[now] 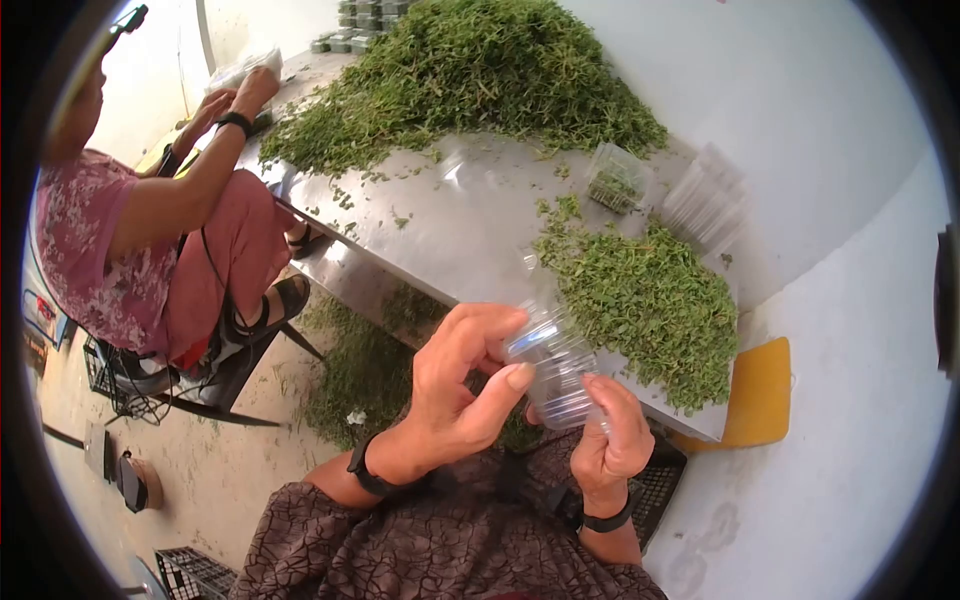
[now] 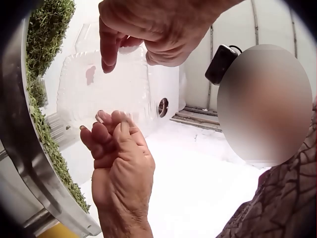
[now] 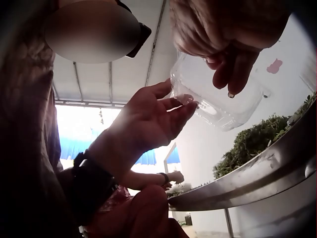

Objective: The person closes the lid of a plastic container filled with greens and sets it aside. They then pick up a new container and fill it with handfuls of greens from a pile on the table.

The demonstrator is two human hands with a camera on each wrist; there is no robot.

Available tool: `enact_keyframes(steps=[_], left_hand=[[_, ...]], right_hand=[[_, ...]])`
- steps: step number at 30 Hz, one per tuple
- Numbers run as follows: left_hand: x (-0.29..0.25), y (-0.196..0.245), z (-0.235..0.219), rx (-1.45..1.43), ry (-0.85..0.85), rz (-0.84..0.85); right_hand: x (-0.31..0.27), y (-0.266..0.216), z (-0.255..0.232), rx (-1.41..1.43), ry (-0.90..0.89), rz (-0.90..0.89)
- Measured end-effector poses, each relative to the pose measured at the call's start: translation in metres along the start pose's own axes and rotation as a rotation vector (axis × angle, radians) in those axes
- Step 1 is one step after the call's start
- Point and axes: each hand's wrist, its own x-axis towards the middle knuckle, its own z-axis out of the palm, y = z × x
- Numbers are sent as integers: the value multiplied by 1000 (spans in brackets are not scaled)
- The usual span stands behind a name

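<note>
A clear plastic container (image 1: 555, 372) is held in front of the body near the table's edge, tilted. The left hand (image 1: 450, 390) has its fingertips and thumb at the container's left edge in the head view. At its lower right side, the right hand (image 1: 612, 440) pinches the rim. The left wrist view shows the container (image 2: 74, 99) between the left hand (image 2: 158, 29) above and the right hand (image 2: 124, 168) below. Seen from the right wrist, the left hand (image 3: 148, 116) grips one edge of the container (image 3: 223, 111), and the right hand (image 3: 230, 34) partly covers its top.
The metal table (image 1: 400, 215) bears a large heap of greens (image 1: 490, 75), a smaller pile (image 1: 650, 300), a filled container (image 1: 615, 185) and stacked clear containers (image 1: 705, 200). Another person (image 1: 160, 240) sits at left. A yellow panel (image 1: 762, 390) and black crate (image 1: 665, 480) stand near the right.
</note>
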Motion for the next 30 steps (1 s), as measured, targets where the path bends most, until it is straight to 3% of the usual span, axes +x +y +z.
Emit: enact_keyframes(steps=[5,11,13,20,24,30], left_hand=[[1,-4,-18,-248,-53,-166],[1,-5,-28,-199,-9,-252],[1,-6,-31,-136,7,-381],[1,-33,-32,-149,139,-304],[11,-43,-34,-175,98,-346],[15,-78,-32,-133,266,-273]], right_hand=[[2,-3,5,31,-26,-20],[-2,10,21,44,-94,-156],[-2,14,26,50,-138,-168],[19,22,44,-33,-156,-127],[37,29,53,-5,-187,-49],[55,46,69,20,-293,-5]])
